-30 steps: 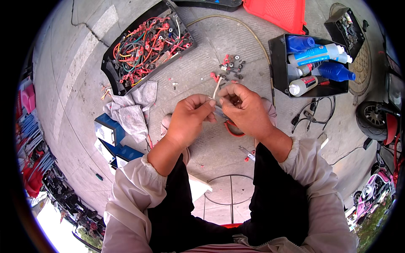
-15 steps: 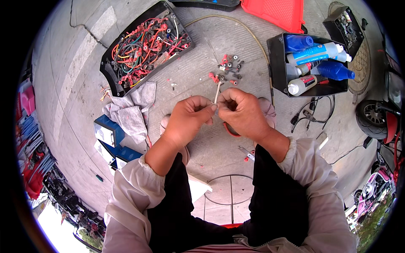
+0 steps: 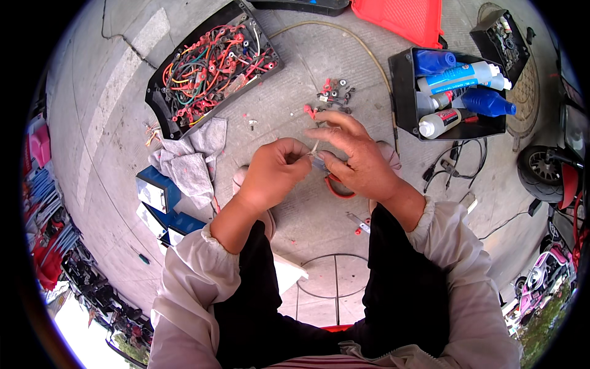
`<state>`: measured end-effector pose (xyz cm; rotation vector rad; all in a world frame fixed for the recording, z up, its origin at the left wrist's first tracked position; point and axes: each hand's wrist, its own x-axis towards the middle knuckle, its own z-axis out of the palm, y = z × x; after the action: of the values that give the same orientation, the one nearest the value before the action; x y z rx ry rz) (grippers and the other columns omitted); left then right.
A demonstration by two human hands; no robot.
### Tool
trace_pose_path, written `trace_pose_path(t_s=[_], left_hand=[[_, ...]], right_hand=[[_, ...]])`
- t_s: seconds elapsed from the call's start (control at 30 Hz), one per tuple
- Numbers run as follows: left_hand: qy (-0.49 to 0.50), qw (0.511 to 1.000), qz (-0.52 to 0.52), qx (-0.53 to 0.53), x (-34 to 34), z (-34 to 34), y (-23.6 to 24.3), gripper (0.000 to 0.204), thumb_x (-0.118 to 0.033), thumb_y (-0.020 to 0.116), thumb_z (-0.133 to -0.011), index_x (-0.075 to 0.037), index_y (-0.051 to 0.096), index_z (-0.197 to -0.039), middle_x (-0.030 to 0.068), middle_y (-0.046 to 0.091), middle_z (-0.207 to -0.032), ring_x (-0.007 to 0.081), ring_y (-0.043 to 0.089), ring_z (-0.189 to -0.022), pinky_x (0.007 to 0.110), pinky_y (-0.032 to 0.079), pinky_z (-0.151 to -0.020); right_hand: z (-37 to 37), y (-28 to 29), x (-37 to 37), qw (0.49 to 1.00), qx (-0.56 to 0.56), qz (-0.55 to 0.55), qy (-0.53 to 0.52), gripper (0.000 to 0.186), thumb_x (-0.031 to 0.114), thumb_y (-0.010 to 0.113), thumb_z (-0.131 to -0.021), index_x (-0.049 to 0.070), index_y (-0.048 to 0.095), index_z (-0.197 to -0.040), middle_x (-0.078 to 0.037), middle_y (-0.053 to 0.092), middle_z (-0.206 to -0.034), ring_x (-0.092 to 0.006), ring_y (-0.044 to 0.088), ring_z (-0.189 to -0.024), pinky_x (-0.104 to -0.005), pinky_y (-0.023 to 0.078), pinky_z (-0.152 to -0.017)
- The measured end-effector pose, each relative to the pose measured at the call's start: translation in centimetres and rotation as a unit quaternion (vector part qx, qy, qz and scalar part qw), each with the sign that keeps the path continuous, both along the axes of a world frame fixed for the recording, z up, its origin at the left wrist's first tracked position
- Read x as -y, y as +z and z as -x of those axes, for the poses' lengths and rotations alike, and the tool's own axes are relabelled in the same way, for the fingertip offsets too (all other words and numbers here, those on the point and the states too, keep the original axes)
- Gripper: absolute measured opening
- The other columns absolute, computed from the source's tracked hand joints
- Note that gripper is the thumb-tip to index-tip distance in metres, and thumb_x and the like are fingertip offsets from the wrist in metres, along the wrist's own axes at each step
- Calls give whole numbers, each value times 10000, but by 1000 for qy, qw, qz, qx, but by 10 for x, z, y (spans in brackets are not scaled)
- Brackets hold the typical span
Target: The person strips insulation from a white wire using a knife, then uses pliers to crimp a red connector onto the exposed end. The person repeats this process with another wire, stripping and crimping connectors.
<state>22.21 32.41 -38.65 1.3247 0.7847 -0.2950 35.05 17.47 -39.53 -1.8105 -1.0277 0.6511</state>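
Observation:
Between the thumb and forefinger of my left hand [image 3: 275, 167] a short whitish wire [image 3: 315, 147] is pinched, its upper end sticking out. My right hand [image 3: 351, 154] is beside it with fingers spread apart, the thumb close to the wire; whether it touches cannot be made out. Below the right hand lies a tool with orange loop handles [image 3: 340, 187], partly covered by the hand. Just beyond my hands, a loose pile of red and black wire terminals [image 3: 335, 91] rests on the concrete.
A black bin [image 3: 278, 63] full of tangled wires stands far left, grey cloths [image 3: 192, 161] and blue boxes [image 3: 158, 189] nearer. At right, a black box [image 3: 402, 92] holds several bottles. A black cable [image 3: 482, 161] lies below it. A hose [image 3: 375, 58] curves across the ground.
My right hand has opened from a pinch on the wire, its fingers spreading up and away. The left hand keeps its pinch in nearly the same place.

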Motion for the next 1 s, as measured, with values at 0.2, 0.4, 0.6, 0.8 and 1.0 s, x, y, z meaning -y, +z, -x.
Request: trace_pose_path(t_s=[0.2,0.4,0.6,0.8,1.0], left_hand=[[100,992,29,65,3,-5,8,83,7,638,-849,-1,600,-923,3,612,-822,62,578,-732,227,476,-643],[28,958,-235,161,6,-5,15,142,73,632,-777,-10,607,-889,47,613,-839,114,615,-727,253,512,-667],[-19,921,-345,182,6,-6,18,157,65,658,-734,-10,622,-867,77,619,-821,166,630,-693,271,514,-657],[-15,934,-304,185,7,-6,17,124,47,662,-776,-5,626,-882,70,637,-837,151,636,-721,268,521,-675],[104,982,0,155,8,-5,11,56,-6,625,-905,19,624,-955,43,662,-882,100,615,-765,251,517,-703]], right_hand=[[5,-1,2,973,-223,54,-27,141,43,633,-888,11,676,-1019,-60,651,-922,-101,599,-839,-244,486,-732],[7,-2,-1,949,-302,70,-57,148,66,617,-916,-23,669,-1022,-36,677,-886,-68,587,-809,-228,483,-718],[10,-2,-2,952,-295,48,-67,157,87,625,-909,-13,676,-1019,-42,672,-835,-74,556,-738,-240,463,-667],[11,0,-2,910,-405,58,-62,183,114,605,-928,-30,677,-1016,-45,672,-838,-74,537,-698,-239,457,-632],[10,2,-2,872,-486,44,-43,196,130,592,-944,-37,669,-1009,-41,657,-840,-68,515,-670,-217,444,-604]])
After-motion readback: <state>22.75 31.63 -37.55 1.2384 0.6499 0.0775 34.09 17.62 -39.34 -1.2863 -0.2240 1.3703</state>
